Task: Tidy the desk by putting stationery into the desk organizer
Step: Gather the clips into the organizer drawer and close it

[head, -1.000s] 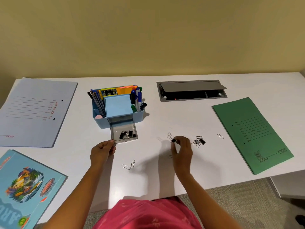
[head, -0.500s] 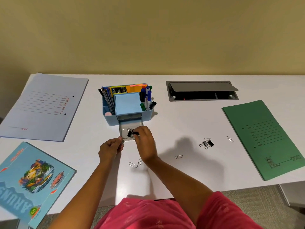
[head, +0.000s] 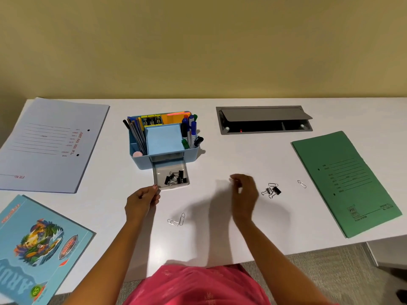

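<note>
The left hand (head: 143,200) pinches the front left corner of the pulled-out drawer (head: 160,172) of the blue desk organizer (head: 141,160), where several black binder clips (head: 175,178) lie. The right hand (head: 244,194), blurred, hovers over the white desk (head: 110,205), fingers loosely curled with nothing seen in them, just left of a loose clip (head: 274,191); two paper clips (head: 176,220) lie between the hands

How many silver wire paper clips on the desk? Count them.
4 clips: two by the left hand, one at the black binder clip, one near the green folder; others may be hidden.
</note>
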The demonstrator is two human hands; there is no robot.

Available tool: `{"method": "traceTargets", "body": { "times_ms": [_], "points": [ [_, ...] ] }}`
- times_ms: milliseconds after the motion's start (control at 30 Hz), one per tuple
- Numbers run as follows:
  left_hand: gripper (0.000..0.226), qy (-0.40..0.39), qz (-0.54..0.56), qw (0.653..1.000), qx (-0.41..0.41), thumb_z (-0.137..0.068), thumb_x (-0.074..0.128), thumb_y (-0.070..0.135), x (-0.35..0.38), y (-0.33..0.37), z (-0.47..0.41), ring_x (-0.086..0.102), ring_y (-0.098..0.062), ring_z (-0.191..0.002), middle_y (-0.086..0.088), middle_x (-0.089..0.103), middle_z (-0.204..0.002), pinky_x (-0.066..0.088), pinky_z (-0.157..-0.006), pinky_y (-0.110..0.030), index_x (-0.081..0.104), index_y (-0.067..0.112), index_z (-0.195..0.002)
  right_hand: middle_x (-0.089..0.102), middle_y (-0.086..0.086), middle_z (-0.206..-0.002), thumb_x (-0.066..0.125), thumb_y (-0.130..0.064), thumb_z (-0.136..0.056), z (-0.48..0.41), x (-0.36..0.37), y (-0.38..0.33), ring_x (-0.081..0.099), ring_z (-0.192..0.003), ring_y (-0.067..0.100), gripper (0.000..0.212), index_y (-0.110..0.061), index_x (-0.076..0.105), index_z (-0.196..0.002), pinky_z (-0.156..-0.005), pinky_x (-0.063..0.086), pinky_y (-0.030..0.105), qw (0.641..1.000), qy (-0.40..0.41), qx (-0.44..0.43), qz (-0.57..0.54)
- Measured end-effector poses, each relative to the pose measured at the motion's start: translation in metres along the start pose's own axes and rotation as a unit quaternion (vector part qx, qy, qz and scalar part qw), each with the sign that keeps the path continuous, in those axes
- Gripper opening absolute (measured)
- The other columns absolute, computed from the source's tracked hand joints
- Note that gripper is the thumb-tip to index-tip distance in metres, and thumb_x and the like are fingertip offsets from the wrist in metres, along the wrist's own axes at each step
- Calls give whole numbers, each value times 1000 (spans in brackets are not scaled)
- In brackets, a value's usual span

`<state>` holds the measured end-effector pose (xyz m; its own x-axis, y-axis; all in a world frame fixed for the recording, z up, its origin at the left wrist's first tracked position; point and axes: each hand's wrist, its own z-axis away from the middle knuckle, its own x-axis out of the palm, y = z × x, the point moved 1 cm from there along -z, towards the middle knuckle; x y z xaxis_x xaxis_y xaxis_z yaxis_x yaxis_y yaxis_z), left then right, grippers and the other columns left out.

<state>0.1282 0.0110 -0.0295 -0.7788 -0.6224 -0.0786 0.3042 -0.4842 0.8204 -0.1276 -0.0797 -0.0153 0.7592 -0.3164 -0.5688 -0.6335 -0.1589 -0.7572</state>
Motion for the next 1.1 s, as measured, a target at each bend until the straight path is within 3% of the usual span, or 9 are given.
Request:
{"method": "traceTargets", "body": {
  "times_ms": [67, 200, 300, 500, 733, 867, 967, 1100],
  "points": [
    [21, 1, -1, 1000, -1, -86, 68, 26, 0, -1, -1, 66, -24, -76, -17, 72, -90, 57, -80, -30, 73, 7, -95, 63, 3, -84, 61, 13, -78, -5, -21, 28, 58, -74, 13, 25, -10, 69, -87, -70, 38, 8, 999, 16, 24, 44],
    [24, -6, 5, 1000, -7, -86, 68, 24, -1, -1, -2, 65, -25, -75, -18, 71, -90, 55, -85, -35, 72, 3, -98, 67, 9, -95, 54, 19, -73, -16, -57, 69, 59, -90, 29, 38, -8, 69, -93, -76, 38, 22, 984, 27, 84, 153],
    [22, -6, 4, 1000, -2, -87, 67, 22, -1, 0, -2, 66, -24, -78, -18, 71, -92, 58, -77, -27, 71, 3, -97, 68, 11, -99, 49, 23, -69, -21, -75, 83, 57, -93, 33, 46, -7, 71, -96, -73, 42, 30, 977, 12, 97, 188],
    [22, -9, 1, 1000, -3, -87, 67, 22, -1, 2, -1, 65, -23, -77, -18, 71, -91, 57, -67, -19, 71, 3, -98, 69, 13, -94, 51, 19, -77, -25, -86, 101, 61, -88, 32, 42, -9, 72, -100, -77, 50, 39, 976, -30, 111, 186],
    [20, -12, -2, 1000, -9, -86, 68, 24, -1, 1, -2, 64, -26, -75, -20, 71, -88, 53, -89, -40, 72, 7, -93, 60, 11, -101, 73, 2, -74, -14, -76, 87, 53, -79, 15, 13, -7, 68, -81, -73, 39, 25, 978, -43, 144, 145],
    [17, -12, 1, 1000, -5, -86, 68, 24, -1, 3, -1, 64, -26, -75, -20, 71, -88, 53, -89, -41, 72, 9, -91, 63, 6, -83, 72, 0, -75, -16, -70, 89, 60, -78, 26, 13, -10, 63, -75, -70, 47, 35, 979, -52, 134, 144],
    [14, -8, 10, 1000, -7, -85, 69, 22, 0, 3, -1, 65, -26, -76, -20, 71, -89, 54, -87, -39, 72, 9, -89, 61, 3, -74, 71, -2, -77, -20, -63, 83, 59, -72, 25, 12, -11, 62, -76, -66, 41, 29, 977, -51, 152, 140],
    [13, -8, 20, 1000, -7, -86, 68, 20, 0, 3, -1, 65, -25, -76, -20, 71, -91, 55, -85, -38, 72, 8, -89, 64, 1, -76, 71, -5, -79, -17, -40, 47, 63, -71, 18, 13, -13, 62, -84, -65, 40, 19, 991, -51, 99, 73]
  ]
}}
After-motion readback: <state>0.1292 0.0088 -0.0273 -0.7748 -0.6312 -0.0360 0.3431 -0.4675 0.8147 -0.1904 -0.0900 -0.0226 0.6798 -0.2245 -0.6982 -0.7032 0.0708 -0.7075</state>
